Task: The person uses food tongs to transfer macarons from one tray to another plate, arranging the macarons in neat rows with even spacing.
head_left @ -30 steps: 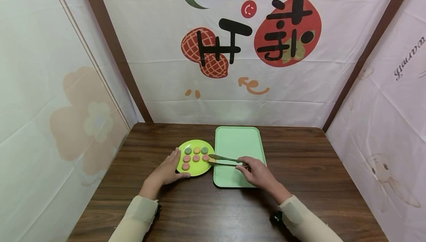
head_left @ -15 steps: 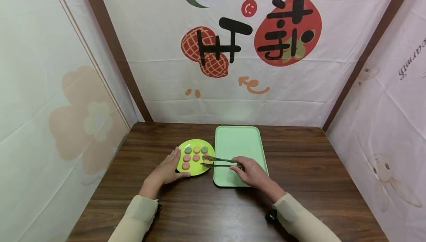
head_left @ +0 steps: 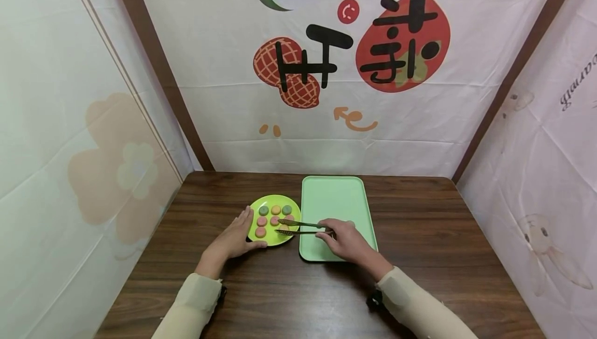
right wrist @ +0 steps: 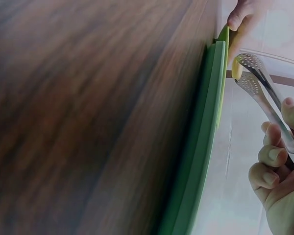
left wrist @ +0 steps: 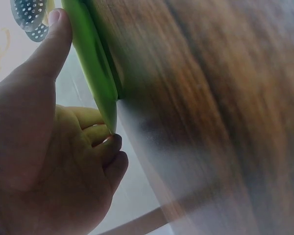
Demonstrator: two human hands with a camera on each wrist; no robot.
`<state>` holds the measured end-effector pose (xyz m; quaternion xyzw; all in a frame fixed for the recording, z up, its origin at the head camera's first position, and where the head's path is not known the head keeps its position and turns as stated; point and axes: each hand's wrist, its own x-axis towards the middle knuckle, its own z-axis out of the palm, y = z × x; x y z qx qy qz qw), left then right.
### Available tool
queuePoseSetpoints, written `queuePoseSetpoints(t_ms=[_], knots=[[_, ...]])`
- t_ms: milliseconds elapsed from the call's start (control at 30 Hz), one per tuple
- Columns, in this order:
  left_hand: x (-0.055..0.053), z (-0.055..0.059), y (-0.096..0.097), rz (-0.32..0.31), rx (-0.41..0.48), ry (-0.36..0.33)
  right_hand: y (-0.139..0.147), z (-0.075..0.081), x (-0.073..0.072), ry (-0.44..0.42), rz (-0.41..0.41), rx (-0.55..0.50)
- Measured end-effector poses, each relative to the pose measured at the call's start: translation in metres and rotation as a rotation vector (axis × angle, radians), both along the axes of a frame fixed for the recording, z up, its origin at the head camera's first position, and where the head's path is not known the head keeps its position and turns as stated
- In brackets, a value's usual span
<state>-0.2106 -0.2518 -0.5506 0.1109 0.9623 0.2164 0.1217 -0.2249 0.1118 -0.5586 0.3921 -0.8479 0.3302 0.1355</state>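
My left hand (head_left: 233, 237) holds the rim of a lime-green plate (head_left: 272, 240), thumb at the near side and fingers along the left. Small macarons lie on the plate, including a green macaron (head_left: 263, 210), a yellow one at the back and a pink macaron (head_left: 260, 231). In my right hand (head_left: 344, 236) are metal tongs (head_left: 305, 224) with perforated tips, reaching over the plate from the right. Between the tips is another yellow macaron (right wrist: 236, 67); how firmly they touch it cannot be told. The tongs partly cover nearby pink macarons.
A pale green rectangular tray (head_left: 332, 196) stands right beside the plate, and my right hand is above its near part. Both sit on a dark wood-grain table (head_left: 298, 297). Printed cloth walls (head_left: 228, 121) close off the back and sides.
My right hand has moved left with the tongs, so their tips are farther over the plate. The yellow macaron between them has shifted left too. My left hand stays put.
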Motion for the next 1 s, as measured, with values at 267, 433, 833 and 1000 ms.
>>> queuePoseSetpoints(t_ms=[267, 433, 833, 1000], knots=[[0.001, 0.001, -0.001, 0.002, 0.01, 0.004, -0.008, 0.002, 0.0, -0.095, -0.011, 0.046], [0.001, 0.0, -0.001, 0.007, 0.002, 0.0, -0.011, 0.001, -0.002, -0.096, -0.014, 0.055], [0.0, 0.001, 0.0, 0.01, -0.001, -0.003, -0.02, 0.002, -0.006, -0.105, 0.005, 0.078], [0.001, 0.001, 0.0, 0.006, 0.005, -0.004, -0.024, 0.002, -0.006, -0.115, 0.0, 0.091]])
